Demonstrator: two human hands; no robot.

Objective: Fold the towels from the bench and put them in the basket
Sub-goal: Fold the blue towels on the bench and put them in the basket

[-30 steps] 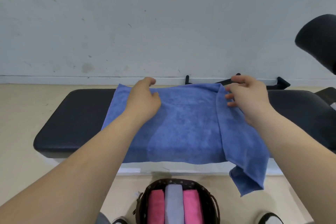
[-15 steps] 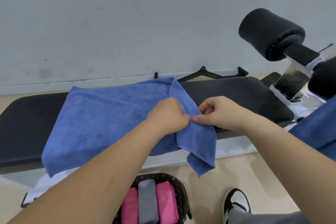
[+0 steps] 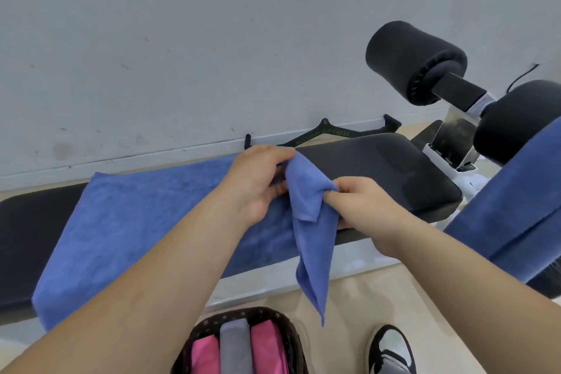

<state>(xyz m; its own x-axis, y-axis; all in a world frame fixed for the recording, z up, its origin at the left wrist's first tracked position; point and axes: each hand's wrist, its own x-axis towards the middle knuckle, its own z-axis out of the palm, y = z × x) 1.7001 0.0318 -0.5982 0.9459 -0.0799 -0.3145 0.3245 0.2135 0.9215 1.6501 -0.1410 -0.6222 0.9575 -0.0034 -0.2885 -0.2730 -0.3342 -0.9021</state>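
Observation:
A blue towel (image 3: 145, 215) lies spread across the black padded bench (image 3: 388, 173). Its right end is lifted and bunched, with a corner hanging down past the bench's front edge. My left hand (image 3: 258, 182) grips the towel's right far edge. My right hand (image 3: 361, 206) pinches the same raised fold from the right side. Below, at the frame's bottom, stands a dark woven basket (image 3: 291, 340) holding two pink folded towels and a grey one between them.
Another blue towel (image 3: 522, 215) hangs over something at the right edge. Black foam rollers (image 3: 413, 61) on the bench's frame rise at upper right. A black-and-white shoe (image 3: 391, 349) stands on the beige floor beside the basket. A black handle bar lies by the wall.
Both hands have lifted the towel's right end higher off the bench, and my left hand has shifted to its far edge. The view has swung a little further right.

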